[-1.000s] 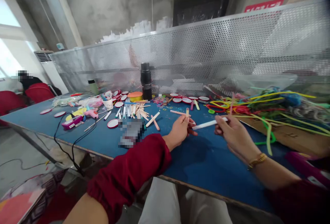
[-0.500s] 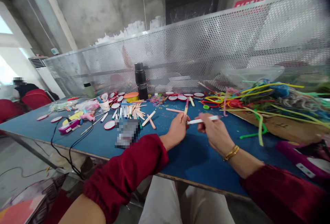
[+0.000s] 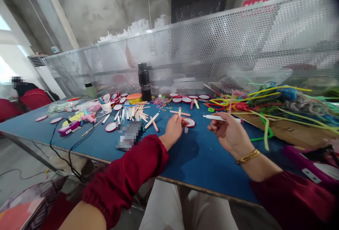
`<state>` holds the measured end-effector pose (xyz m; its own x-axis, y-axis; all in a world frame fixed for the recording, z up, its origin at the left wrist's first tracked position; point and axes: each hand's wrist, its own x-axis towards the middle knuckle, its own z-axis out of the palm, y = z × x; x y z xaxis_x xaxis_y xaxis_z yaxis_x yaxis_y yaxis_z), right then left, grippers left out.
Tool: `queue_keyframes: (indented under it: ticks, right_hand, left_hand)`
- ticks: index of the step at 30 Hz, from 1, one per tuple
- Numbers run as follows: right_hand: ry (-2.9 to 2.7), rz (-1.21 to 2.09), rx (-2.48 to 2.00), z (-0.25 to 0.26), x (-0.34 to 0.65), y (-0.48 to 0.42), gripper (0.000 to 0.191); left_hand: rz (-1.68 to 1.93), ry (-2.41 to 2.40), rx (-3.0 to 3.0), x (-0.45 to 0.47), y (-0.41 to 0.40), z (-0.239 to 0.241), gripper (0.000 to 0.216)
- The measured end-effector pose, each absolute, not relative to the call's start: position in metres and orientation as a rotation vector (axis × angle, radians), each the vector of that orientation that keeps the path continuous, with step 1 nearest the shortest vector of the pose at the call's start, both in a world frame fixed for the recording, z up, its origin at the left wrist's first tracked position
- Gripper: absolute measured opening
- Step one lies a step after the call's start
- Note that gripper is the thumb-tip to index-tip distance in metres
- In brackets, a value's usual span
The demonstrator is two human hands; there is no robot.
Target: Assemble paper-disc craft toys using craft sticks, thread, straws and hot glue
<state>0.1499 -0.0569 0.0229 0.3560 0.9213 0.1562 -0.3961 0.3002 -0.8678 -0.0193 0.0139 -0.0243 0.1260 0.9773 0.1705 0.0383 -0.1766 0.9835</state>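
My left hand [image 3: 174, 130] is closed on a pale wooden craft stick [image 3: 179, 111], whose upper end sticks up past my fingers. Just right of those fingers is a round white disc with a red rim [image 3: 190, 122], partly hidden by them; whether they touch it I cannot tell. Held in my right hand [image 3: 230, 134] is a white marker [image 3: 215, 117], its dark tip pointing left and clear of the stick. Beyond my left hand a pink stick [image 3: 180, 113] lies flat, and two coloured sticks [image 3: 196, 103] rest by more red-rimmed discs [image 3: 186, 100].
Left of my arm lie loose craft sticks [image 3: 140, 113], several markers and a paper cup [image 3: 106, 107]. A black bottle [image 3: 144, 83] stands at the back. Pipe cleaners and yarn [image 3: 275, 97] heap on the right, near a purple object [image 3: 299, 159]. A mesh panel [image 3: 201, 57] borders the table.
My right hand has drawn the marker right, away from the stick. My left hand has shifted slightly left with the stick, and the red-rimmed disc beside it now shows.
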Motion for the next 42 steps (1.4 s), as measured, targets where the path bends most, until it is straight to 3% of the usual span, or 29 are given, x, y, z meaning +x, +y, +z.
queue_keyframes:
  ticks: [6,16,42]
  right_hand:
    - [-0.961,0.697,-0.937,0.016,0.139,-0.062,0.024]
    - [-1.470,-0.113,-1.082,0.012,0.131,-0.088,0.014]
    - [-1.511,-0.373,-1.098,0.005,0.136,-0.082,0.012]
  left_hand:
    - [1.378,0.985,1.499,-0.023,-0.001,-0.004,0.029]
    - [1.026,0.612,1.222,-0.009,-0.041,0.018,0.025]
    - [1.007,0.610,1.209,-0.005,-0.041,0.010,0.022]
